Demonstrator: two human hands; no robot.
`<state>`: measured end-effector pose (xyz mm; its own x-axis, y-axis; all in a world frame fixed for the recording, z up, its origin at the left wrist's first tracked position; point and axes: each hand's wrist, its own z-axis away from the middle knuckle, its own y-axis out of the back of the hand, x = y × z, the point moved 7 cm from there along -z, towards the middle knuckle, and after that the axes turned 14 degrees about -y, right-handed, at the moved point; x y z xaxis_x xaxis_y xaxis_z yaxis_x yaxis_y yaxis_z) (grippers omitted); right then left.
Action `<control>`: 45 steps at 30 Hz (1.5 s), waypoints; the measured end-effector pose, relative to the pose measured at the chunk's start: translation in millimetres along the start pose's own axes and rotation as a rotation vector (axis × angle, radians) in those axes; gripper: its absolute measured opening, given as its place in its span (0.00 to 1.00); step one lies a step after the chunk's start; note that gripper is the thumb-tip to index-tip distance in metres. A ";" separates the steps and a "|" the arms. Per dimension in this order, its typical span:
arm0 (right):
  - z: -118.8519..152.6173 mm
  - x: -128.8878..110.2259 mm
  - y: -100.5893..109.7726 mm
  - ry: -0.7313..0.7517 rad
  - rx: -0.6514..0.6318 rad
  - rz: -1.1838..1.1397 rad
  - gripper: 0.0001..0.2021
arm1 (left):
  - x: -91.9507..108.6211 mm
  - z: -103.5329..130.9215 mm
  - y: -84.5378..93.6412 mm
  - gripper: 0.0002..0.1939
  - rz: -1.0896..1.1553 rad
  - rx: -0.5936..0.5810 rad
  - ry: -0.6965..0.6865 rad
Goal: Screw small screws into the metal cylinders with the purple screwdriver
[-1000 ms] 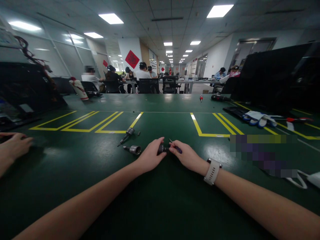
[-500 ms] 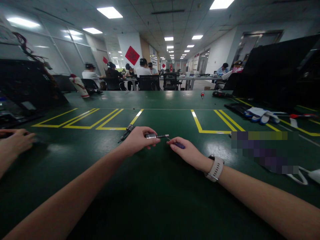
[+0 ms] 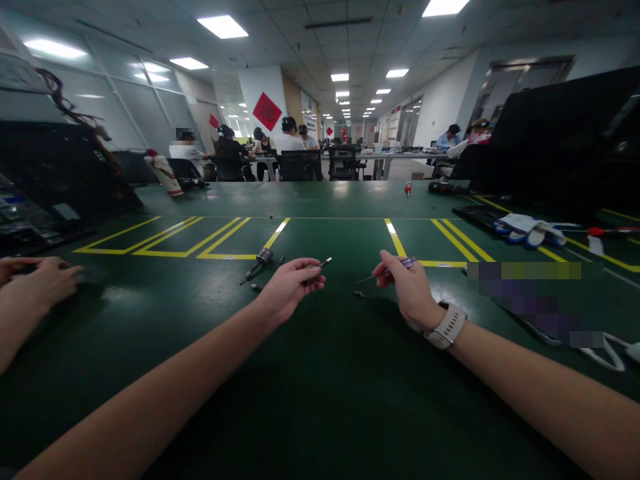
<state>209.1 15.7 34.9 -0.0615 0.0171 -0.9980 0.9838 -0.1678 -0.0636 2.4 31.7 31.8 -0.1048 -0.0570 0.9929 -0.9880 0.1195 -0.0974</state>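
Centre frame: your left hand (image 3: 290, 287) pinches a small metal bit holder (image 3: 320, 265), fingers closed round it, tip pointing right. Your right hand (image 3: 407, 290) grips a thin purple-handled driver (image 3: 387, 270), shaft aimed left. Keep both low over the worktop (image 3: 320, 373) & line tip w/ holder axis. Vs. 0.5 s ago: hands drawn apart, small loose parts (image 3: 358, 293) now lie between.

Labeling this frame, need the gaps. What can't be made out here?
- Metal part in the left hand: head view, fingers cover all but its tip.
- Small bits on the table: too small to identify.
- Patch right of the right hand: pixelated.
- Co-worker's hand: covers whatever is under it.
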 end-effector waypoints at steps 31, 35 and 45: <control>17.8 -18.7 -16.8 0.319 -0.047 0.533 0.21 | -31.4 0.9 -14.2 0.23 0.224 -0.020 -0.101; 1.1 0.4 -0.1 0.091 0.031 0.205 0.20 | -36.5 -2.4 -12.2 0.24 0.138 -0.092 -0.149; 1.0 8.3 -0.4 0.042 0.006 -0.133 0.17 | -37.2 -0.7 -10.0 0.25 0.081 -0.056 -0.126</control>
<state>208.0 14.9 26.6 -0.1840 0.0804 -0.9796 0.9665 -0.1668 -0.1952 16.3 33.3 -4.2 -0.2010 -0.1685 0.9650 -0.9682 0.1841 -0.1695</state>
